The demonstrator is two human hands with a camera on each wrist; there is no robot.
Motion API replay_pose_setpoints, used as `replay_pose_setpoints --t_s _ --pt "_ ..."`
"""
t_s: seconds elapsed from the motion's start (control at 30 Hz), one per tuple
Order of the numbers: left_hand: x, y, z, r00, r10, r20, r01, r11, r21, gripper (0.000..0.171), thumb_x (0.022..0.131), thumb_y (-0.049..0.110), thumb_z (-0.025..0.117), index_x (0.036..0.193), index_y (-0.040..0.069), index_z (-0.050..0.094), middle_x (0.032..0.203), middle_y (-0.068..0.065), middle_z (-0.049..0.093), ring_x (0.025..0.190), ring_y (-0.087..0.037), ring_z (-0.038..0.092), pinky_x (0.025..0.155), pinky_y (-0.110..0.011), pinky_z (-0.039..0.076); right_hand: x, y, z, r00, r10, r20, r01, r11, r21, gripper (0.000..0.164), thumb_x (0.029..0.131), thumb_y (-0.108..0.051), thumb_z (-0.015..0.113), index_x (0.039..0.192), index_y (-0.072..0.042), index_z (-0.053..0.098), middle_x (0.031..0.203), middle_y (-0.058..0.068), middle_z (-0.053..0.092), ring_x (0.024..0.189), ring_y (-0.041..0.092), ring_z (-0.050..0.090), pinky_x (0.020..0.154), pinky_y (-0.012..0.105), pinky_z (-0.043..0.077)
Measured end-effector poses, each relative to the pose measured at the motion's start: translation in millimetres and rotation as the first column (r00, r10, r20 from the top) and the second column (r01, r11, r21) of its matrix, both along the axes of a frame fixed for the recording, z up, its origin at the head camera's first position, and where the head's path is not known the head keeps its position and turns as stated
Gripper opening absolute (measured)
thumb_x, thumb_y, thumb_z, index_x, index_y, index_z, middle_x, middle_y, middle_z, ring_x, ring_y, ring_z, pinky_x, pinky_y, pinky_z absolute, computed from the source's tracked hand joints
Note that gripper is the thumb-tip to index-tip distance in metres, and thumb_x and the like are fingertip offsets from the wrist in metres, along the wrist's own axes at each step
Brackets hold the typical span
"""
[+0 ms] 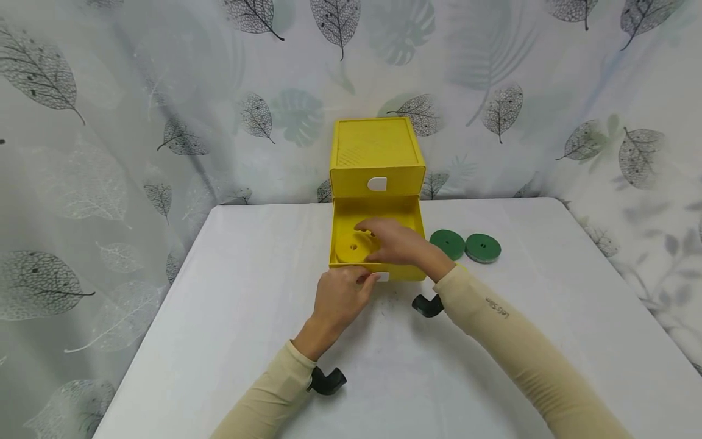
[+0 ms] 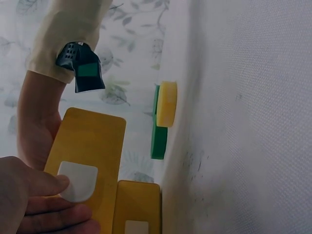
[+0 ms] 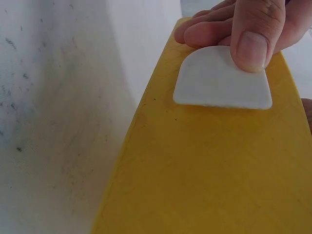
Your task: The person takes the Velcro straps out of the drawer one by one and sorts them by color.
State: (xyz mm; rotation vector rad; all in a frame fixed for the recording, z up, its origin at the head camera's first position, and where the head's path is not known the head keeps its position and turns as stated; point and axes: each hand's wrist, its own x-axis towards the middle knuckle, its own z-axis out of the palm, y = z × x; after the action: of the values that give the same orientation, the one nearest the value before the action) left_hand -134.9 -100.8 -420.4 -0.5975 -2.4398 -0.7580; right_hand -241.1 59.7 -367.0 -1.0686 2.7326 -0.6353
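A yellow drawer unit (image 1: 378, 143) stands at the back of the table, with one drawer (image 1: 331, 235) pulled out. My left hand (image 1: 342, 296) pinches the white tab (image 2: 80, 181) on that drawer's front, thumb laid on top of the tab and fingers beneath. In the drawer lies a yellow disc (image 1: 347, 251) with a small hole pattern at its centre. Over the drawer's right side reaches my right hand (image 1: 397, 244), thumb and fingers spread apart and curved about the disc. It covers the disc's right part. The right wrist view shows the left thumb on the tab.
Two green discs (image 1: 450, 244) lie right of the drawer unit, and a yellow disc (image 2: 167, 104) beside them is mostly hidden by the right sleeve in the head view. Another tabbed drawer front (image 2: 138, 204) shows beneath the pulled-out one. Leaf-patterned cloth (image 1: 285, 152) hangs behind the table.
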Motion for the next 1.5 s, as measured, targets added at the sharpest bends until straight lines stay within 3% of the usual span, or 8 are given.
replay_pose_setpoints --t_s 0.67,1.03,1.5 --pt "0.9 1.5 -0.1 1.0 -0.004 0.003 0.004 1.0 0.01 0.016 0.091 0.02 0.084 0.093 0.004 0.082 0.08 -0.003 0.076 0.068 -0.017 0.07 0.063 -0.03 0.057 -6.5 -8.4 -2.0 0.998 0.054 0.023 -0.055 0.996 0.068 0.071 0.085 -0.019 0.089 0.146 -0.003 0.056 0.143 0.013 0.06 0.128 0.031 0.056 0.113 0.046 0.039" --pt "0.4 1.2 -0.7 1.0 0.005 0.016 -0.005 1.0 0.006 0.017 0.091 0.02 0.084 0.094 0.003 0.082 0.081 -0.003 0.076 0.068 -0.017 0.07 0.065 -0.03 0.058 -6.5 -9.5 -2.2 0.994 0.105 0.005 -0.106 0.993 0.046 0.067 0.087 -0.018 0.088 0.145 -0.003 0.058 0.142 0.011 0.061 0.125 0.03 0.057 0.111 0.044 0.041" --pt "1.1 0.3 0.5 1.0 0.001 0.01 -0.001 1.0 0.014 0.016 0.091 0.02 0.083 0.094 0.004 0.082 0.08 -0.003 0.076 0.067 -0.016 0.07 0.064 -0.03 0.058 -6.1 -7.6 -2.9 0.999 0.038 0.008 -0.038 0.999 -0.005 0.066 0.082 -0.015 0.091 0.14 -0.003 0.062 0.137 0.011 0.064 0.12 0.029 0.058 0.11 0.044 0.043"
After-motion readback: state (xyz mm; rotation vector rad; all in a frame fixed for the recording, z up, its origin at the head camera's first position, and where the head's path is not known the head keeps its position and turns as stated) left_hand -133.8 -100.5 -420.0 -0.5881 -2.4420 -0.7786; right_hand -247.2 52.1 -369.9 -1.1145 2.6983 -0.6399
